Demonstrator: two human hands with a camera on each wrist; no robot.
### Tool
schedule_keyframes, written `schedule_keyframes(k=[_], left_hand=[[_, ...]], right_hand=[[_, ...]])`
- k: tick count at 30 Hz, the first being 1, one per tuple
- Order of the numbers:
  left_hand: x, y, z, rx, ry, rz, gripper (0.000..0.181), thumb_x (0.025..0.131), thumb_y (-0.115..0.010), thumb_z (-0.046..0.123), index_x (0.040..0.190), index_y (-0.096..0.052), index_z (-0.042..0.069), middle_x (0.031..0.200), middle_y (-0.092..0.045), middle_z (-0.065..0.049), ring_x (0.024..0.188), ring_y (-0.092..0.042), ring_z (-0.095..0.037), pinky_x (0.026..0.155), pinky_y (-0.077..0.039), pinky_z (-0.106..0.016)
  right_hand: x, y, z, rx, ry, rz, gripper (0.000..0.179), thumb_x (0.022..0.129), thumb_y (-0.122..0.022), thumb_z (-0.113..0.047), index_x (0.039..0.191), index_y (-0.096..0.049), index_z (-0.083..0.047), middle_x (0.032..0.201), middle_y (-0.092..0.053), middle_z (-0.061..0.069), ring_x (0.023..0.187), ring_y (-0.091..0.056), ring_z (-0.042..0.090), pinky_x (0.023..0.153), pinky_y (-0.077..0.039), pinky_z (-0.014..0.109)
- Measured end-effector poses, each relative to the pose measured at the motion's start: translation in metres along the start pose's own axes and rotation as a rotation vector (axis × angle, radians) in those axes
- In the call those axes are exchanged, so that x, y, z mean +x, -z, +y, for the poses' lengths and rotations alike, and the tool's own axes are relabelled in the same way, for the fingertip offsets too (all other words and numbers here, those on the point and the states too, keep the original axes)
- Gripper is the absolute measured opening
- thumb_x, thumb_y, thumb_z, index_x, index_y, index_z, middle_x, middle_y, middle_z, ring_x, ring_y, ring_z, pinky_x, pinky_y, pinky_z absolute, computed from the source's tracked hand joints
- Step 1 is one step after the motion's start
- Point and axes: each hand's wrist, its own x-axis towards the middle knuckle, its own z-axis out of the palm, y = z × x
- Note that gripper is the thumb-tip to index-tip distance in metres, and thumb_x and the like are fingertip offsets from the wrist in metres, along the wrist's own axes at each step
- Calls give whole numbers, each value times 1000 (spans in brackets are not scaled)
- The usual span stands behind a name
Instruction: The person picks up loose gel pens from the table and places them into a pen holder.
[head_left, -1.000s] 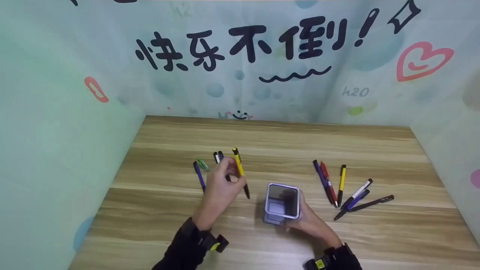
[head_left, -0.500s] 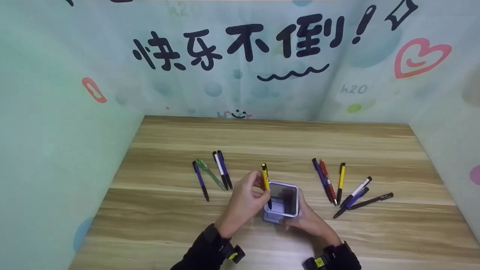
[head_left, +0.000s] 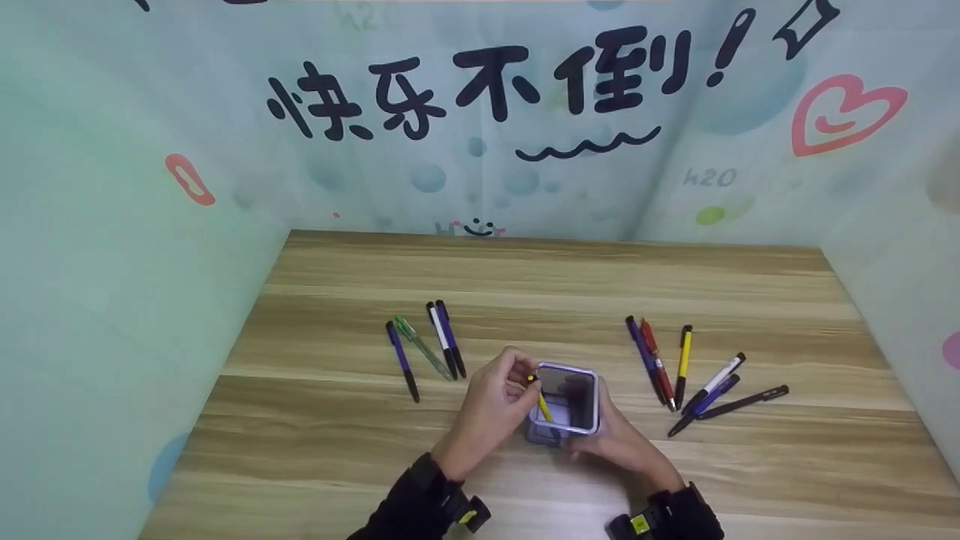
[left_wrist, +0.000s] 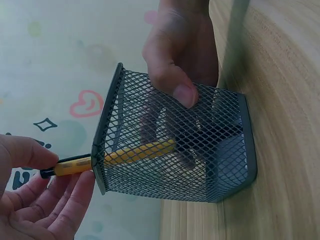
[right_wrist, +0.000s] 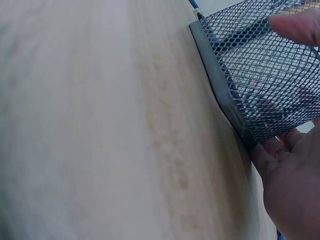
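A square mesh pen holder [head_left: 568, 367] stands upright on the wooden table, near its front middle. My right hand [head_left: 624, 444] grips it from the right side; in the left wrist view the thumb [left_wrist: 186, 94] lies against the mesh wall [left_wrist: 220, 117]. At the rim on the other side, my left hand [head_left: 489, 409] pinches a yellow pen [left_wrist: 80, 165] near its black-and-yellow top end. Most of that pen slants down inside the holder, seen through the mesh. Its dark lower end is hard to make out there. No other pen shows inside the holder.
Left of the hands lie a blue pen [head_left: 403, 361], a green pen [head_left: 422, 349], a white pen [head_left: 441, 337] and another blue pen [head_left: 451, 337]. Several more lie at right, including a red pen [head_left: 658, 365], a yellow-and-black pen [head_left: 683, 366] and a black pen [head_left: 744, 405]. A printed backdrop [head_left: 480, 187] encloses the table.
My left hand has carried the yellow pen rightward from beside the left pens to the holder, then lowered it inside. The right hand and holder have stayed put.
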Motion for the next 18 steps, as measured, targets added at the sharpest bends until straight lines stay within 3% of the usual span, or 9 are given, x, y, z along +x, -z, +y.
schedule_keyframes(k=[8, 15, 18], left_hand=[[1, 2, -2, 45, -23, 14, 13, 85, -63, 4, 97, -57, 4, 92, -63, -6, 80, -63, -14, 70, -54, -17], [1, 8, -8, 14, 38, 12, 16, 87, -63, 11, 101, -58, 5, 98, -64, -7, 84, -63, -16, 72, -54, -18], [0, 13, -13, 27, 62, 14, 17, 88, -62, 13, 102, -58, 5, 100, -63, -7, 86, -63, -16, 73, -53, -18]], right_hand=[[0, -1, 0, 33, 26, -14, 91, 67, -68, 10, 137, -12, 0, 126, -35, 37, 76, -60, 19, 53, -56, 39], [0, -1, 1, 22, 9, 2, 92, 66, -70, 9, 138, -13, -1, 127, -36, 35, 74, -61, 18, 53, -56, 40], [0, -1, 1, 19, 27, 5, 93, 65, -70, 10, 138, -14, -1, 130, -36, 33, 81, -61, 19, 53, -56, 40]])
